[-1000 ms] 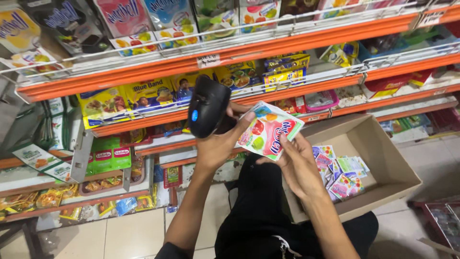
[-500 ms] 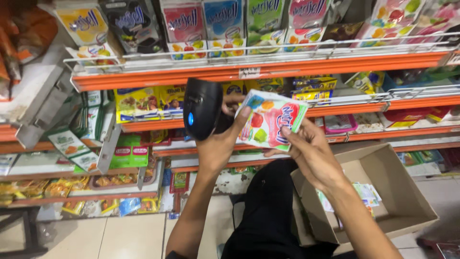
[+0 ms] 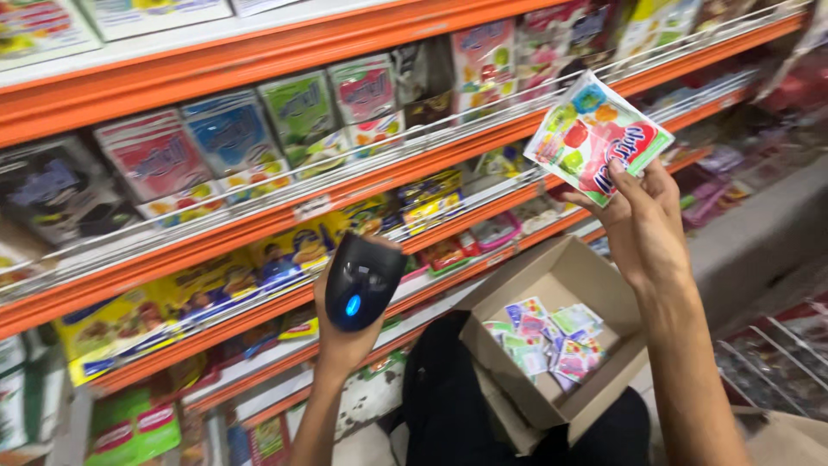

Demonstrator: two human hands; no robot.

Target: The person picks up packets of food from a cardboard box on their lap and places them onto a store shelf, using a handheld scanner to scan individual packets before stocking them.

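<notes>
My left hand [image 3: 343,341] grips a black handheld scanner [image 3: 363,281] with a blue light, held in front of the orange shelves. My right hand [image 3: 642,216] holds up a colourful candy packet [image 3: 595,138] printed with fruit shapes, raised near the wire rail of the upper shelf [image 3: 483,147]. Hands are now apart, the scanner low left, the packet high right. Below, an open cardboard box [image 3: 569,276] rests on my lap with several small bright packets [image 3: 548,338] inside.
Orange store shelves [image 3: 216,60] run across the view, stocked with rows of hanging candy packets [image 3: 233,138] behind wire rails and boxed sweets [image 3: 207,280] lower down. A wire basket [image 3: 776,362] sits at the right, by a grey ledge [image 3: 759,233].
My right hand has lifted the packet up and right, away from the scanner. The left hand has dropped lower with the scanner. The view has tilted and swung.
</notes>
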